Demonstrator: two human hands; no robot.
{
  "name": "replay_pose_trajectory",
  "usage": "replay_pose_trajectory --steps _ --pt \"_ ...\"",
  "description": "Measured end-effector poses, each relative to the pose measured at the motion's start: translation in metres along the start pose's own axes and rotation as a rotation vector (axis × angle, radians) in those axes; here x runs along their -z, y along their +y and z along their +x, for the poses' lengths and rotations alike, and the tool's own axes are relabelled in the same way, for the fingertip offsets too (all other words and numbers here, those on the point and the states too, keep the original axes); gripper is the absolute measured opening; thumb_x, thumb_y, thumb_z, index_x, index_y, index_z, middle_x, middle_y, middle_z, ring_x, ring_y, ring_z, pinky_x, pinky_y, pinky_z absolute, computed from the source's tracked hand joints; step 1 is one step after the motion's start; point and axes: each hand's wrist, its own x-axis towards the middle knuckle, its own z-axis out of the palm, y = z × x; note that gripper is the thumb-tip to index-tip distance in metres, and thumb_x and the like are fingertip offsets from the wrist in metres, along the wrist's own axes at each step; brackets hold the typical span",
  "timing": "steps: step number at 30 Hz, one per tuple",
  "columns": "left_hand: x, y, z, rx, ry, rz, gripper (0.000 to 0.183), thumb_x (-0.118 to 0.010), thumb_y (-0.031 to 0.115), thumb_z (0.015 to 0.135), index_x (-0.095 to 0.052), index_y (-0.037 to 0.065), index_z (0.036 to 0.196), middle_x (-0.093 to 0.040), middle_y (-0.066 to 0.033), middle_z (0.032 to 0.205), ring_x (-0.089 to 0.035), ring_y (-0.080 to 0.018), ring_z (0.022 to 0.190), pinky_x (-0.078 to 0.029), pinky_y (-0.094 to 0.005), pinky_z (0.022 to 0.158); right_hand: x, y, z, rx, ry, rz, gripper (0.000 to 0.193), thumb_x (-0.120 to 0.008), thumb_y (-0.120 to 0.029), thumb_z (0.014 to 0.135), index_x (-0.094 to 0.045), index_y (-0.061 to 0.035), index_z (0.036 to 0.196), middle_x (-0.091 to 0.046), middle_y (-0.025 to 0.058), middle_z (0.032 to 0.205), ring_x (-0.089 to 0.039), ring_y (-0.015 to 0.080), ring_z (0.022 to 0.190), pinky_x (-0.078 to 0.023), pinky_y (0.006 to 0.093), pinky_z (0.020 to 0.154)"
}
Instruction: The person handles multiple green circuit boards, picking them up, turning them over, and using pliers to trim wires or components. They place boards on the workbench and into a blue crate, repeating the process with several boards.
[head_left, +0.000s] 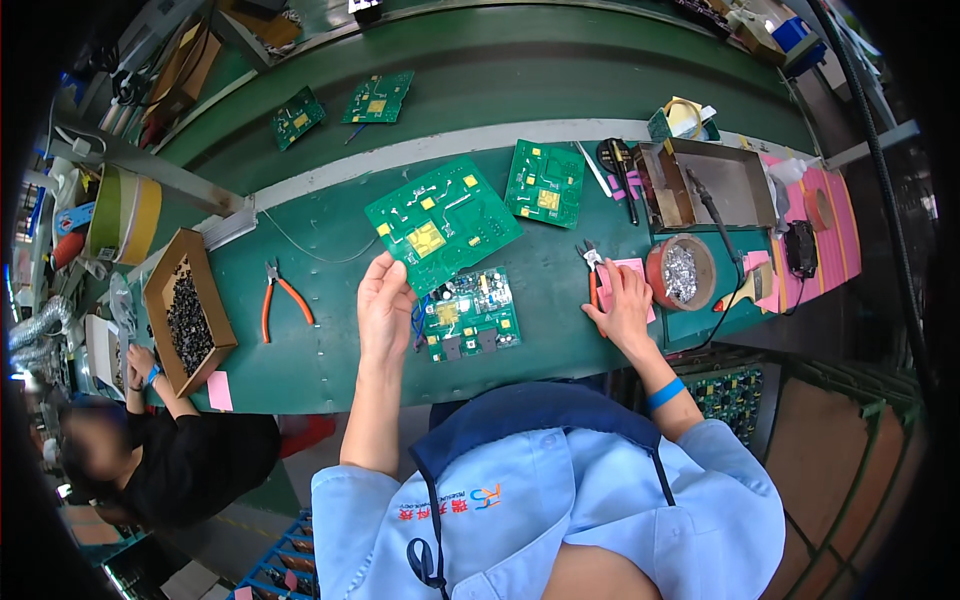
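My left hand (386, 300) pinches the lower left corner of a green circuit board (482, 222), which is tilted above the bench. Below it lies a second circuit board (474, 346), component side up and partly hidden by the first, with blue wires at its left edge. On the right, my right hand (628, 308) is closed around the orange handles of side cutters (592, 262), whose jaws point away from me. Pink paper (633, 266) lies under its fingers. Another green circuit board (546, 186) rests just beyond the held one.
Orange-handled pliers (285, 298) and a cardboard box (213, 352) of small black parts lie left. At right are a round tub (704, 262) of silvery bits, a soldering iron (706, 196) and a metal tray (735, 165). A co-worker (190, 450) sits at far left.
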Motion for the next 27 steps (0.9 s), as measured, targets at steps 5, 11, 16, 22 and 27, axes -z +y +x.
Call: replay_pose_trajectory --steps 5,11,16,22,27 --pt "0.002 -0.005 -0.002 -0.026 -0.002 -0.042 0.02 -0.049 0.007 0.08 -0.046 0.0 0.098 -0.057 -0.0086 0.092 -0.055 -0.0131 0.081 -0.044 -0.0269 0.073 -0.001 0.004 0.0 0.029 -0.002 0.054 0.071 -0.071 -0.023 0.053 -0.04 -0.0085 0.115 -0.044 0.014 0.103 -0.041 0.0275 0.098 -0.029 0.0402 0.085" --pt "0.003 -0.001 -0.006 -0.012 -0.051 -0.079 0.021 -0.049 0.006 0.079 -0.045 0.0 0.099 -0.057 -0.0093 0.092 -0.055 -0.0131 0.081 -0.044 -0.0267 0.074 0.002 0.009 0.009 -0.314 -0.005 0.968 0.048 -0.059 -0.024 0.07 -0.043 -0.0036 0.111 -0.05 0.016 0.102 -0.05 0.0251 0.092 -0.041 0.0392 0.078" --pt "0.004 -0.004 -0.007 -0.021 -0.047 -0.098 0.021 -0.049 0.006 0.079 -0.046 0.0 0.099 -0.057 -0.0091 0.092 -0.055 -0.0131 0.082 -0.043 -0.0269 0.074 0.02 0.011 0.023 -0.81 -0.466 2.183 0.055 -0.046 -0.039 0.077 -0.039 0.0021 0.112 -0.046 0.0195 0.109 -0.047 0.0271 0.099 -0.039 0.0417 0.081" --pt "0.002 -0.004 -0.007 0.002 -0.064 -0.078 0.022 -0.049 0.006 0.08 -0.045 -0.001 0.1 -0.056 -0.0089 0.094 -0.055 -0.0128 0.082 -0.043 -0.0272 0.075 0.038 -0.034 0.015 -0.591 -0.69 2.252 0.055 -0.053 -0.027 0.073 -0.034 0.0025 0.116 -0.041 0.0203 0.115 -0.043 0.0279 0.104 -0.035 0.0427 0.086" --pt "-0.001 -0.004 -0.01 -0.014 -0.053 -0.053 0.021 -0.048 0.007 0.08 -0.044 -0.001 0.1 -0.057 -0.0092 0.093 -0.055 -0.0126 0.081 -0.044 -0.0268 0.072 0.06 -0.066 0.026 -0.385 -0.664 1.877 0.045 -0.049 -0.008 0.077 -0.033 -0.0008 0.118 -0.05 0.0091 0.085 -0.05 0.0167 0.075 -0.044 0.027 0.064"
